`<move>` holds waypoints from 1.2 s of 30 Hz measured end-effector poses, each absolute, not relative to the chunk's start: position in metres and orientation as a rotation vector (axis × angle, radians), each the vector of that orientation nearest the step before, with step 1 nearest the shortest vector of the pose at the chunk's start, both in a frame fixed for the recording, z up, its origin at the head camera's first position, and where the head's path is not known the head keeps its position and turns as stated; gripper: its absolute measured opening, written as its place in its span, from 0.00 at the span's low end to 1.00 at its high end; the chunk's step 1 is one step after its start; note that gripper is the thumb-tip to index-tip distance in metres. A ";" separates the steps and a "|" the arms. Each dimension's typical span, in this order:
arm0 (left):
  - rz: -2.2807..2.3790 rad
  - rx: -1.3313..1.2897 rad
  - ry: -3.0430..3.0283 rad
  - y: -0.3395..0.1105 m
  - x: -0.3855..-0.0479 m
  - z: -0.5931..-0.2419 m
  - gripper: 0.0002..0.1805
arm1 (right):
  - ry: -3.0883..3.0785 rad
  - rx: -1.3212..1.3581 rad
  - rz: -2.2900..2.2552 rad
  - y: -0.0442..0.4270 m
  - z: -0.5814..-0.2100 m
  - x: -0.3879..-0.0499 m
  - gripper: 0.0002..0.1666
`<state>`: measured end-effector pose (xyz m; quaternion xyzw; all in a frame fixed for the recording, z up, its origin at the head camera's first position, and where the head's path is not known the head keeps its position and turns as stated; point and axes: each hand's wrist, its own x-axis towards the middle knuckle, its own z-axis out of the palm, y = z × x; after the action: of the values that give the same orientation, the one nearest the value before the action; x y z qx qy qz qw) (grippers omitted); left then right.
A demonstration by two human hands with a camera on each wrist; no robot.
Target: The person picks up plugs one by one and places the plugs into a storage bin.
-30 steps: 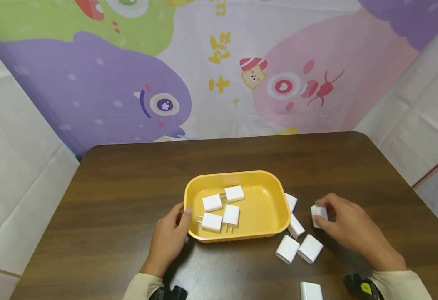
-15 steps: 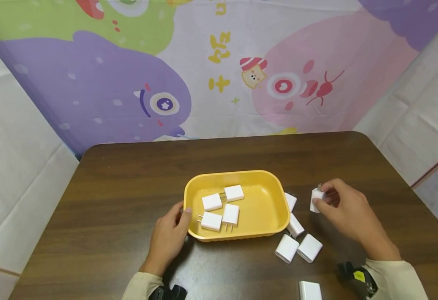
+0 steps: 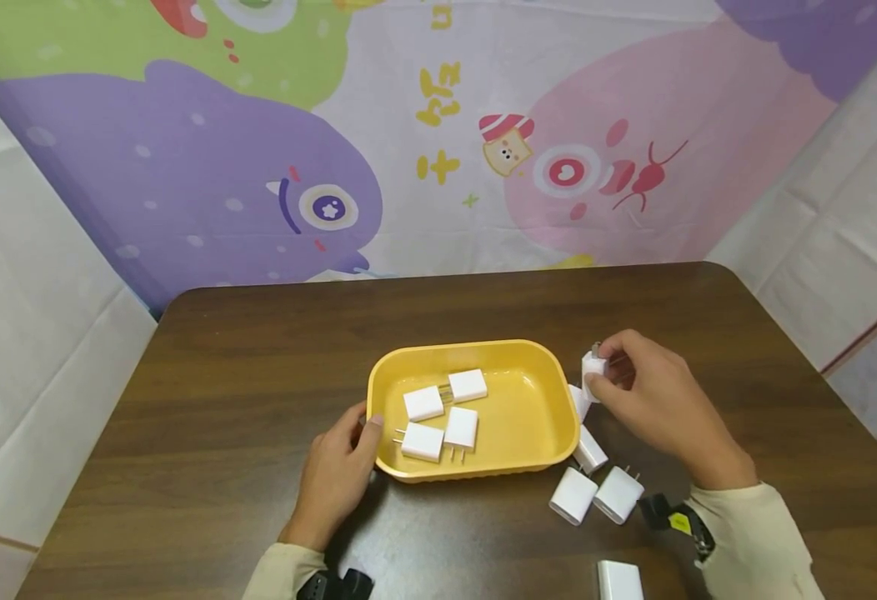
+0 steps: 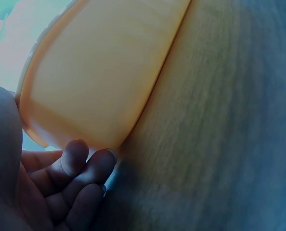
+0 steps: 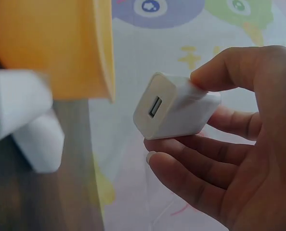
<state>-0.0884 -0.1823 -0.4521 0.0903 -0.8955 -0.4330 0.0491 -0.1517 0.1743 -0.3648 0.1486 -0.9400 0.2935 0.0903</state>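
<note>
Between thumb and fingers, my right hand (image 3: 656,400) pinches a white charger (image 3: 593,371) just beyond the yellow tray's right end, prongs up in the head view. The right wrist view shows the USB port of this charger (image 5: 174,106) facing away from the right hand (image 5: 229,139). My left hand (image 3: 339,475) grips the left end of the yellow tray (image 3: 528,417), thumb on the rim. In the left wrist view, fingers of the left hand (image 4: 56,187) curl against the outside of the tray (image 4: 95,77). Several white chargers (image 3: 421,442) lie inside the tray.
Right of the tray lie several more chargers, among them one (image 3: 573,496) and another with upright prongs (image 3: 618,495). A separate charger (image 3: 620,581) lies at the bottom of the head view. Behind the brown table (image 3: 258,333) hangs a cartoon-printed cloth (image 3: 438,233).
My right hand has carried its charger leftward and away from me, from the right of the loose chargers to near the tray's right rim. The left hand keeps its hold on the tray.
</note>
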 end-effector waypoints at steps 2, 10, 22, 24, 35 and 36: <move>-1.323 0.279 -2.730 -0.182 -0.088 -0.452 0.23 | -2.805 0.460 0.877 0.169 -0.361 -0.153 0.16; -1.333 0.276 -2.736 -0.182 -0.089 -0.452 0.23 | -2.845 0.516 0.903 0.153 -0.351 -0.158 0.14; -1.342 0.279 -2.731 -0.183 -0.089 -0.452 0.23 | -3.024 0.692 0.648 0.124 -0.341 -0.180 0.18; -1.343 0.278 -2.729 -0.183 -0.089 -0.453 0.23 | -3.036 0.726 0.625 0.120 -0.343 -0.183 0.17; -1.339 0.268 -2.718 -0.183 -0.090 -0.454 0.23 | -3.102 0.848 0.478 0.102 -0.351 -0.198 0.16; -1.338 0.268 -2.717 -0.182 -0.091 -0.455 0.23 | -3.115 0.853 0.454 0.101 -0.352 -0.200 0.17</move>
<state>-0.0909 -0.1819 -0.4547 0.0880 -0.8925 -0.4396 0.0507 -0.1998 0.1012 -0.3517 0.2610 -0.9534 0.1390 -0.0598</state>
